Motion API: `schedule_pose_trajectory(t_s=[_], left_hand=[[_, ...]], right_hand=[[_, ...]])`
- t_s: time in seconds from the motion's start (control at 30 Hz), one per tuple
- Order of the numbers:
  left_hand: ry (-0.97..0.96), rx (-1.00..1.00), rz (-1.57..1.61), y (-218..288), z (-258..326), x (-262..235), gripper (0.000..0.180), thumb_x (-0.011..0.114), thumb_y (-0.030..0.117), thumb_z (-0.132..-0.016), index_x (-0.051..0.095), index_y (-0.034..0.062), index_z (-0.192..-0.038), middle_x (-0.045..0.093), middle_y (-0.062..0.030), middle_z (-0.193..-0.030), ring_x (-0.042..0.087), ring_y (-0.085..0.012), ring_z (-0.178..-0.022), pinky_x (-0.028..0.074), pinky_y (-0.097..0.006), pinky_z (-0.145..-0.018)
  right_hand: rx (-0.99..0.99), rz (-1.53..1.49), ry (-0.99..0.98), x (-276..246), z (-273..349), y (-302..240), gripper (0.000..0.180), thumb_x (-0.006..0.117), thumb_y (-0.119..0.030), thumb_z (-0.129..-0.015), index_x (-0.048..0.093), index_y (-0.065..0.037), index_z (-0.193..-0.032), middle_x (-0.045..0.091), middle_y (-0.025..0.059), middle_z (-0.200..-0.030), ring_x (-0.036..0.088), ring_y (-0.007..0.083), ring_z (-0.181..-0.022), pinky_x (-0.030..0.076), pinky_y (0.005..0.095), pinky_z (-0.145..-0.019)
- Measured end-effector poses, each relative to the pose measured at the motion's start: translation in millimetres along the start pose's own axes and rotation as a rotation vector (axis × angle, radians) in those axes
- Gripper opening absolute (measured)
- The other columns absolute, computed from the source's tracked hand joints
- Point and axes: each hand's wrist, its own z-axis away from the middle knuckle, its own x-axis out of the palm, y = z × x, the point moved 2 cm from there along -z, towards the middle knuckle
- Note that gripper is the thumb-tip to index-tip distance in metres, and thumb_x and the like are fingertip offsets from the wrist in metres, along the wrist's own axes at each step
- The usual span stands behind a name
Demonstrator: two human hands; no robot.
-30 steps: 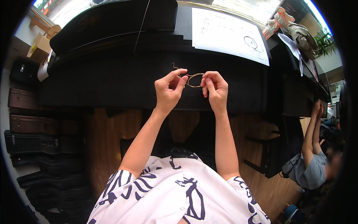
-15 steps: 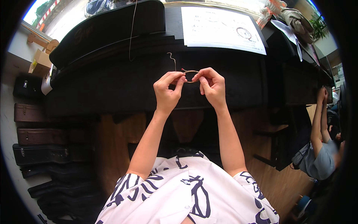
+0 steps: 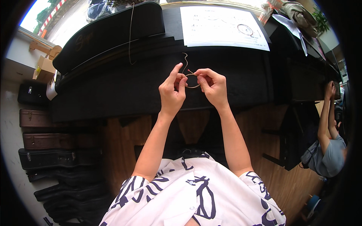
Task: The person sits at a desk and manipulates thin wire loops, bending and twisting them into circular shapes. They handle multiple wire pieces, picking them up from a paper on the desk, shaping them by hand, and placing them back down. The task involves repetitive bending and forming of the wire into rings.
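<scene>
A thin brass-coloured metal string (image 3: pixel 193 87) is wound into a small ring, held up over the black table surface. Its wavy loose end (image 3: pixel 186 60) sticks up away from me, and a tiny red tip shows at the top of the ring. My left hand (image 3: pixel 172 94) pinches the ring's left side between thumb and curled fingers, its index finger raised and pointing forward. On the other side, my right hand (image 3: pixel 214 88) grips the ring between thumb and forefinger. Fingers hide parts of the string on both sides.
A printed sheet (image 3: pixel 222 26) lies beyond my hands. Behind, to the left, stands a long curved black panel (image 3: pixel 109 37) with a thin pale cord (image 3: pixel 130 34) across it. Dark hard cases (image 3: pixel 47 141) stack at left. At right, another person's hands (image 3: pixel 330 90) are joined.
My left index finger has lifted off the ring and straightened. The loose string end has swung to the right, and the ring looks rounder. The head view has shifted slightly.
</scene>
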Motion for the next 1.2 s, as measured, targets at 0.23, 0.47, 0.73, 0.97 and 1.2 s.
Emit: schedule_pose_trajectory(t_s=[0.23,0.47,0.73,0.97,1.2], left_hand=[[-0.027,0.092,-0.055,-5.5,-0.7,-0.1,0.021,0.065,-0.007,-0.089,0.073,0.0024,-0.106,0.071,-0.0093,-0.087,0.069,-0.0159,-0.068,0.053,-0.026,-0.060],[-0.022,0.060,-0.064,-4.8,-0.9,-2.0,0.020,0.065,-0.007,-0.088,0.074,0.0025,-0.103,0.071,-0.0088,-0.086,0.067,-0.0154,-0.066,0.052,-0.027,-0.057],[0.073,0.208,-0.116,0.3,1.3,-3.0,0.014,0.071,-0.005,-0.085,0.074,0.0048,-0.095,0.069,-0.0065,-0.092,0.069,-0.0154,-0.069,0.053,-0.025,-0.056],[0.070,0.290,-0.236,-2.0,5.4,-2.7,0.015,0.076,-0.006,-0.080,0.074,0.0057,-0.090,0.065,-0.0057,-0.091,0.067,-0.0166,-0.070,0.052,-0.025,-0.055],[0.042,0.266,-0.105,-9.4,4.5,-4.5,0.018,0.073,-0.012,-0.078,0.074,0.0026,-0.090,0.061,-0.0049,-0.086,0.064,-0.0146,-0.068,0.052,-0.026,-0.055]], right_hand=[[-0.066,0.012,0.015,2.1,-0.1,2.1,0.017,0.066,0.002,-0.089,0.070,-0.002,-0.105,0.067,0.0023,-0.070,0.057,0.0050,-0.056,0.042,0.0201,-0.051],[-0.079,0.114,0.037,5.5,0.9,1.8,0.015,0.066,0.002,-0.088,0.070,-0.001,-0.103,0.067,0.0055,-0.070,0.060,0.0080,-0.057,0.044,0.0225,-0.052],[-0.081,0.193,-0.002,4.7,-0.1,-1.9,0.007,0.064,0.000,-0.090,0.071,0.002,-0.089,0.067,0.0063,-0.066,0.062,0.0103,-0.057,0.046,0.0239,-0.052],[-0.036,0.150,-0.024,3.3,0.3,-1.0,0.008,0.064,0.000,-0.090,0.071,0.002,-0.087,0.065,0.0049,-0.063,0.061,0.0084,-0.054,0.044,0.0228,-0.051],[0.067,-0.050,0.050,5.3,0.5,1.1,0.011,0.059,0.002,-0.095,0.068,0.002,-0.100,0.063,0.0027,-0.063,0.055,0.0045,-0.048,0.038,0.0205,-0.043]])
